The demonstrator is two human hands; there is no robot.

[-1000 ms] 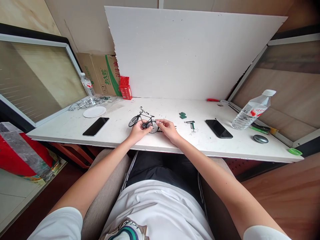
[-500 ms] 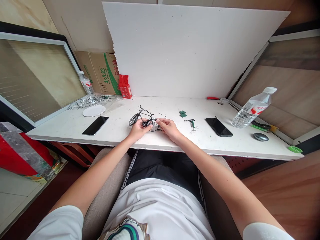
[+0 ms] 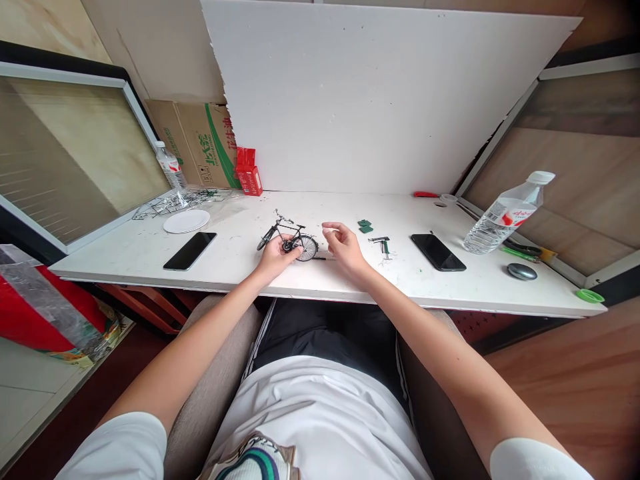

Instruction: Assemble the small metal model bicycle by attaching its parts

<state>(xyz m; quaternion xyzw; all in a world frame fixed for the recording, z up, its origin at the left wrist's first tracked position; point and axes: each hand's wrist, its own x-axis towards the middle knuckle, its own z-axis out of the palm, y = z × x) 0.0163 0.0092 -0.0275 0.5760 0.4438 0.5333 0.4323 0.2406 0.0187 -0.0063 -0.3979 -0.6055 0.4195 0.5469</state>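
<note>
A small black model bicycle (image 3: 299, 235) is held near the table's front edge, its handlebar up and to the left. My left hand (image 3: 276, 259) grips it low around the pedal area, thumb near the rear wheel. Just right of the bicycle, my right hand (image 3: 344, 248) is raised above the table with thumb and index finger apart, touching nothing that I can see. A thin dark piece (image 3: 316, 259) lies on the white table beneath the rear wheel. Dark frame-like parts (image 3: 384, 245) and green pieces (image 3: 365, 227) lie to the right.
Two phones (image 3: 190, 251) (image 3: 439, 253) flank the hands. At the right are a water bottle (image 3: 506, 215), a grey oval object (image 3: 521, 271) and a green ring (image 3: 590, 296). A white disc (image 3: 187, 221), another bottle (image 3: 171, 167) and a red box (image 3: 249, 172) stand or lie left.
My right hand has let go of the bicycle's rear wheel area and moved slightly right and up, its fingers opening. My left hand still holds the bicycle, which has turned a little.
</note>
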